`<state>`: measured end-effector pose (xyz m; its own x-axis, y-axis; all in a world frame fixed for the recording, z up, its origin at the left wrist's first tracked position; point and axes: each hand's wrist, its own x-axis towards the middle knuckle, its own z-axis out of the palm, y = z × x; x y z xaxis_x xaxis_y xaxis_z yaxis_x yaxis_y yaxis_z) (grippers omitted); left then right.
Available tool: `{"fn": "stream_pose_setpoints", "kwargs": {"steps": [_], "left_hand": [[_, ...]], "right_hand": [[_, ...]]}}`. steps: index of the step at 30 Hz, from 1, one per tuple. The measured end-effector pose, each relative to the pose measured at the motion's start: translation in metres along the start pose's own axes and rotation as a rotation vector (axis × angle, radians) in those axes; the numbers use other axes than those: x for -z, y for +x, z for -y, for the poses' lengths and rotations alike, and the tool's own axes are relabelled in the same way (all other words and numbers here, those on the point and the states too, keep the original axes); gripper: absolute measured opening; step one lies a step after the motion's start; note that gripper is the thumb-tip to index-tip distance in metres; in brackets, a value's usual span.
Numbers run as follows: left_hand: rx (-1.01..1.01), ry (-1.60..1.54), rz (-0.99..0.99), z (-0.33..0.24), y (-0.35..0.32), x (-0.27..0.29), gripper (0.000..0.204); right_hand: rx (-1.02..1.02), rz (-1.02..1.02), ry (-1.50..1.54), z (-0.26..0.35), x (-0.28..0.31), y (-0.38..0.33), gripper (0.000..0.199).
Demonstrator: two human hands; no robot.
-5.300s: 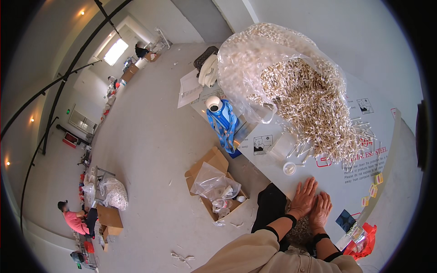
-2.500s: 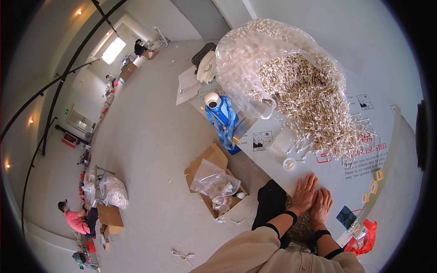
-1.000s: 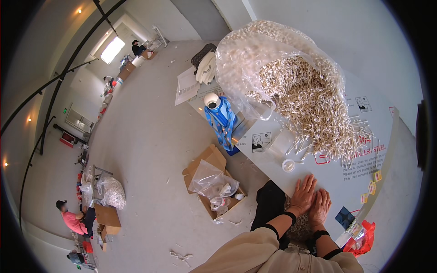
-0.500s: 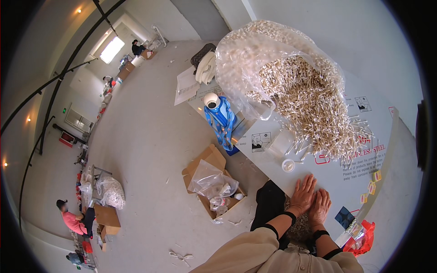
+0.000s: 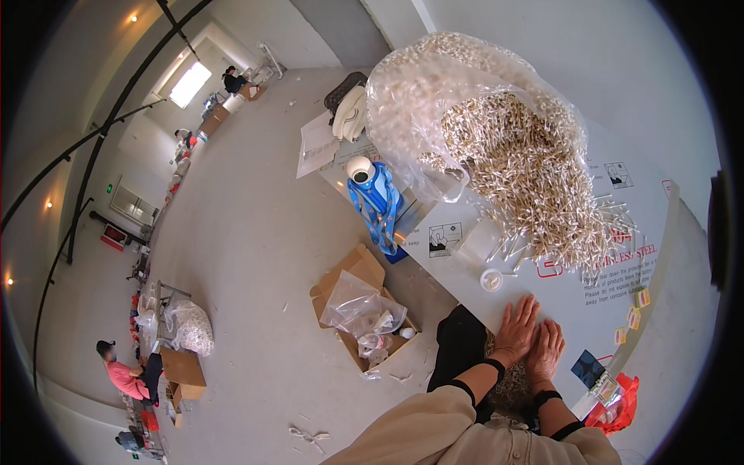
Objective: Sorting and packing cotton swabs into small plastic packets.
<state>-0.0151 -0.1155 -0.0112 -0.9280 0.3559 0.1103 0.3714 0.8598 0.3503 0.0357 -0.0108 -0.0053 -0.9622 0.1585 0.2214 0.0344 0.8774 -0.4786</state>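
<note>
My left hand (image 5: 517,329) rests on the near edge of the grey sheet-covered table (image 5: 527,288), its fingers stretched out and holding nothing. Close beside it lies my right hand (image 5: 547,353), palm down with the fingers slightly bent, also without anything in it. Beyond them, a big heap of cotton swabs (image 5: 535,186) spills out of a large clear plastic bag (image 5: 418,101). Between the heap and my left hand stand a small clear plastic box (image 5: 477,243) and a small round white tub or lid (image 5: 490,280), which has something pale inside.
A blue bottle (image 5: 376,194) with a strap stands at the table's left edge, near a pale bag (image 5: 353,115). On the floor sits an open carton (image 5: 364,271) with plastic scraps. Small yellow labels (image 5: 634,318) and a red bag (image 5: 620,415) lie right. Other people work far left.
</note>
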Motion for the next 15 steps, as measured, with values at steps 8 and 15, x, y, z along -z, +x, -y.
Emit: {"fn": "stream_pose_setpoints", "kwargs": {"steps": [8, 15], "left_hand": [[-0.002, -0.004, -0.01, -0.0001, -0.0005, -0.0008, 0.059], [0.003, 0.001, 0.014, -0.0038, 0.0002, 0.0005, 0.058]], "right_hand": [[-0.008, 0.004, 0.011, 0.0005, 0.001, 0.0004, 0.028], [-0.038, 0.04, 0.021, 0.0005, 0.0056, -0.0025, 0.029]]}}
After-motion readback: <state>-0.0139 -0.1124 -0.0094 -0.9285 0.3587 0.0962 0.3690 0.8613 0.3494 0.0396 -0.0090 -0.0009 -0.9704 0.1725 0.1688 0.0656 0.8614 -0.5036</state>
